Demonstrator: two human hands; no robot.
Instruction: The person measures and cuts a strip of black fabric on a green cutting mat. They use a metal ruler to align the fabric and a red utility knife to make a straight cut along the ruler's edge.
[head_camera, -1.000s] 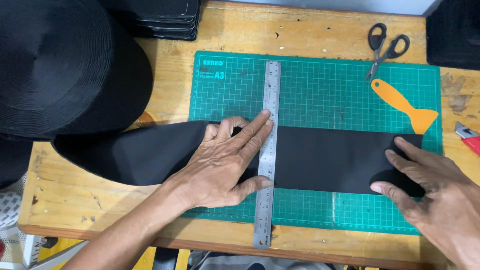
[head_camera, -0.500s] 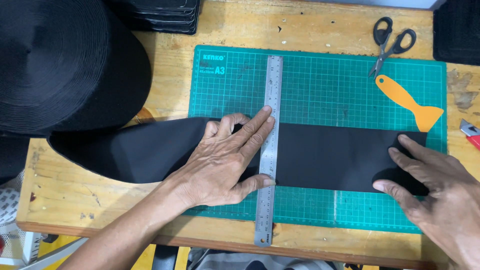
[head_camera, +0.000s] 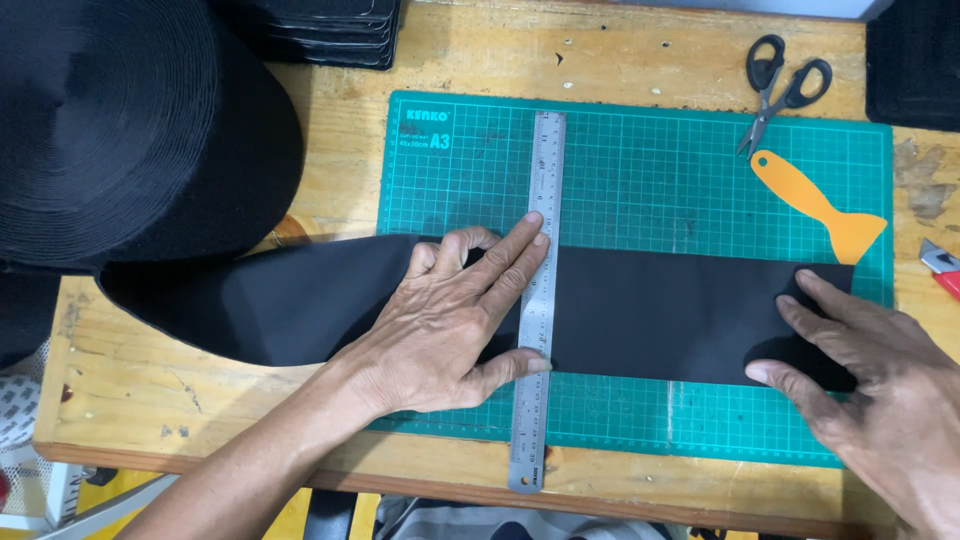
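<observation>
From the head view, the left hand (head_camera: 455, 315) lies flat, fingers spread, pinning the long steel ruler (head_camera: 537, 300) across the wide black fabric strip (head_camera: 650, 315) on the green gridded cutting mat (head_camera: 640, 160). The right hand (head_camera: 860, 375) presses open-palmed on the strip's end. Best to keep the ruler square to the grid and the strip taut.

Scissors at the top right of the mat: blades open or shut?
Shut. The scissors lie flat with both blades together in one point, only the handle loops apart.
</observation>
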